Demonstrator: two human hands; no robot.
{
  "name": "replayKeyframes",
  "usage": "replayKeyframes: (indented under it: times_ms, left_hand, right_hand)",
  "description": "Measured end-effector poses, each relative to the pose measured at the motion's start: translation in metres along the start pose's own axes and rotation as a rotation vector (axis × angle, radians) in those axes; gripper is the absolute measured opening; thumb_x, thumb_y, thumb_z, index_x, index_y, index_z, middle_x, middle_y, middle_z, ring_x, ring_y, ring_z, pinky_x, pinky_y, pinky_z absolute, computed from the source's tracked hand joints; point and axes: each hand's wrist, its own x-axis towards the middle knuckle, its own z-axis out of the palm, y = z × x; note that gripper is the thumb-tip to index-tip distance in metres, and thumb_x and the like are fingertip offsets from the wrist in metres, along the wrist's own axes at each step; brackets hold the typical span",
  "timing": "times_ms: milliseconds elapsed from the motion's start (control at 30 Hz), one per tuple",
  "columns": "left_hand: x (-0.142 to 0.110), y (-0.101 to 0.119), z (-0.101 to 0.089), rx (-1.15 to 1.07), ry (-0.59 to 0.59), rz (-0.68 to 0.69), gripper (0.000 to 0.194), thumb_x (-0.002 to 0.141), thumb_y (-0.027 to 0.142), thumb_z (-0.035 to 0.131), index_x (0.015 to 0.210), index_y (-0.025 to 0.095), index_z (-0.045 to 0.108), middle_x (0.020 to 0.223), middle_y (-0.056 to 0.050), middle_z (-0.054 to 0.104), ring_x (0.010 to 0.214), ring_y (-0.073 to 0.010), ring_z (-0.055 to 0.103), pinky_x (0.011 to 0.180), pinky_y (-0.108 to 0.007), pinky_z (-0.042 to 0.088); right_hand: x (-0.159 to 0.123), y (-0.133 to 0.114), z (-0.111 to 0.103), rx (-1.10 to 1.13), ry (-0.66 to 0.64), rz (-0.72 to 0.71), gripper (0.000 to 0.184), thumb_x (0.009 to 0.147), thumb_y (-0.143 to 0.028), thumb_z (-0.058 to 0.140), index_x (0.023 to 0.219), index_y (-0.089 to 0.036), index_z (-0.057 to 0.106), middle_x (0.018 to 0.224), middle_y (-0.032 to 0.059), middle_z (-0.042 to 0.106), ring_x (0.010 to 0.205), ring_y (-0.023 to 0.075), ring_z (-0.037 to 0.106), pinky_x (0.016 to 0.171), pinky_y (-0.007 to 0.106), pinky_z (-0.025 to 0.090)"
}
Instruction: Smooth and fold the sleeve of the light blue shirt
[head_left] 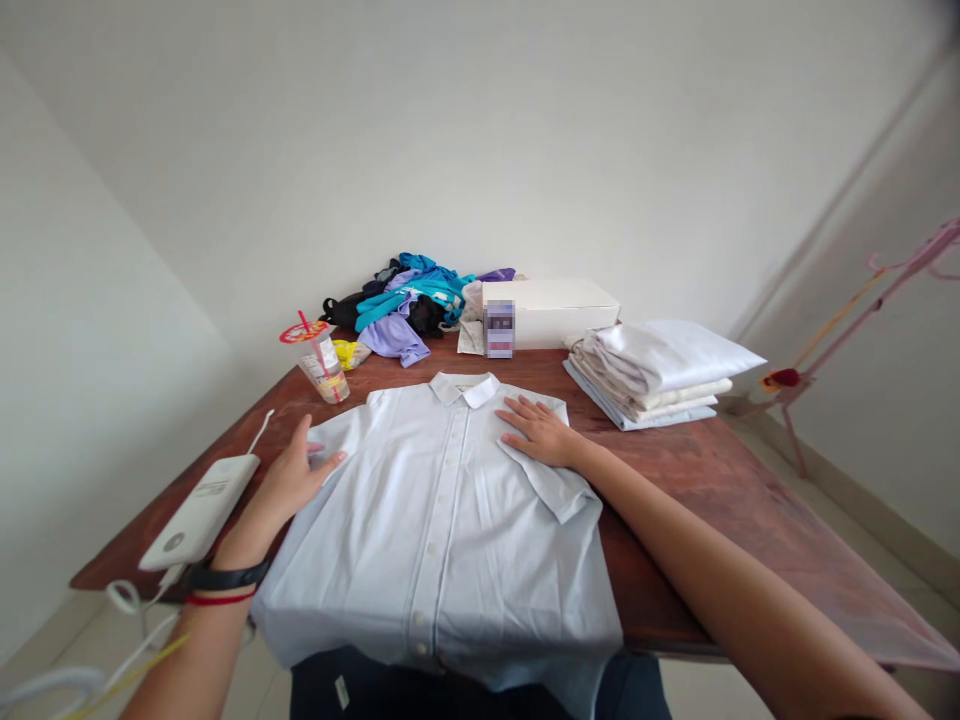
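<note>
A light-coloured short-sleeved button-up shirt point(390, 500) lies front side up on the table, collar at the far end, with its hem hanging over the near edge. My right hand point(541, 432) rests flat on the shirt near the shoulder on the right, fingers spread. Beside the sleeve on the left is my left hand point(304, 470), thumb and fingers apart, the thumb touching the cloth. Some of its fingers are partly hidden. The right-side sleeve lies angled down over the shirt's side.
On the wooden table point(675, 490), a folded clothes stack point(652, 385) stands right. A white box point(555, 310) and a jumbled clothes pile point(420, 295) sit at the back. A plastic cup point(324, 368) with straw and a white power bank point(201, 510) with cables are left.
</note>
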Motion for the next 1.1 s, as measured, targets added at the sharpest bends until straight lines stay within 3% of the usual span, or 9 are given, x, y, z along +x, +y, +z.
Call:
replayKeyframes:
  times_ms: [167,300,400,533,633,700,800,967,1100]
  left_hand:
    - [0.003,0.012,0.005,-0.406,0.137,-0.065,0.095,0.069,0.048,0.082,0.152,0.019,0.046,0.135,-0.016,0.064,0.088,-0.0218,0.069,0.085,-0.04,0.059]
    - [0.002,0.021,0.005,-0.752,0.187,-0.033,0.072,0.062,0.037,0.088,0.127,0.02,0.063,0.126,-0.009,0.068,0.089,-0.0186,0.07,0.085,-0.034,0.059]
    - [-0.001,0.033,0.007,-0.836,0.139,0.054,0.062,0.062,0.034,0.088,0.116,0.018,0.063,0.128,-0.009,0.067,0.086,-0.0179,0.072,0.087,-0.036,0.059]
    - [-0.017,0.057,0.016,-0.66,0.013,0.328,0.042,0.081,0.037,0.075,0.116,0.018,0.062,0.145,-0.014,0.056,0.093,-0.0205,0.075,0.098,-0.043,0.059]
    - [-0.036,0.077,0.026,-0.377,-0.178,0.594,0.022,0.094,0.027,0.06,0.112,0.02,0.07,0.149,-0.012,0.056,0.116,-0.0253,0.071,0.111,-0.047,0.051]
    - [-0.05,0.089,0.031,-0.244,-0.314,0.741,0.025,0.097,0.021,0.055,0.113,0.023,0.074,0.146,-0.009,0.06,0.131,-0.0257,0.062,0.116,-0.046,0.047]
    - [-0.067,0.101,0.026,-0.244,-0.402,0.876,0.025,0.101,0.021,0.053,0.114,0.024,0.075,0.136,-0.007,0.069,0.127,-0.022,0.065,0.113,-0.04,0.051]
    - [-0.055,0.098,0.005,-0.291,-0.186,0.862,0.028,0.105,0.033,0.056,0.127,0.023,0.069,0.139,-0.009,0.068,0.131,-0.0236,0.063,0.116,-0.041,0.049]
    - [-0.008,0.077,0.018,-0.008,-0.239,0.732,0.054,0.107,0.049,0.046,0.152,0.021,0.053,0.164,-0.011,0.045,0.153,-0.028,0.039,0.127,-0.048,0.03]
  right_hand:
    - [0.0,0.0,0.0,0.005,-0.011,0.005,0.069,0.103,-0.067,0.041,0.16,-0.028,0.044,0.172,0.01,0.027,0.16,0.036,0.02,0.127,0.062,0.018]
    - [0.0,0.0,0.0,-0.001,-0.023,0.012,0.069,0.104,-0.066,0.04,0.161,-0.027,0.042,0.172,0.0101,0.026,0.16,0.0358,0.019,0.127,0.061,0.018]
    - [0.0,0.0,-0.001,-0.011,-0.035,0.016,0.07,0.104,-0.067,0.038,0.162,-0.027,0.041,0.173,0.01,0.025,0.16,0.0357,0.018,0.128,0.061,0.017]
    - [0.0,-0.001,-0.002,-0.022,-0.067,0.021,0.072,0.104,-0.068,0.035,0.163,-0.028,0.038,0.173,0.0088,0.023,0.161,0.0353,0.015,0.128,0.061,0.016]
    - [0.0,-0.001,-0.004,-0.037,-0.085,0.029,0.072,0.104,-0.068,0.033,0.164,-0.028,0.036,0.174,0.0083,0.021,0.161,0.0341,0.013,0.128,0.06,0.015]
    - [-0.001,-0.002,-0.005,-0.03,-0.083,0.03,0.071,0.105,-0.067,0.034,0.164,-0.027,0.036,0.174,0.0087,0.021,0.161,0.0346,0.014,0.128,0.06,0.015]
    - [-0.002,-0.004,-0.006,-0.039,-0.087,0.026,0.07,0.105,-0.065,0.035,0.163,-0.026,0.037,0.174,0.0101,0.02,0.161,0.0357,0.015,0.128,0.061,0.015]
    - [-0.001,-0.006,-0.009,-0.066,-0.12,0.021,0.072,0.106,-0.066,0.031,0.165,-0.025,0.033,0.174,0.0113,0.018,0.161,0.0357,0.013,0.128,0.06,0.015]
    - [-0.002,-0.008,-0.012,-0.062,-0.126,0.027,0.073,0.105,-0.067,0.03,0.165,-0.025,0.034,0.175,0.0108,0.017,0.161,0.0354,0.013,0.128,0.059,0.015]
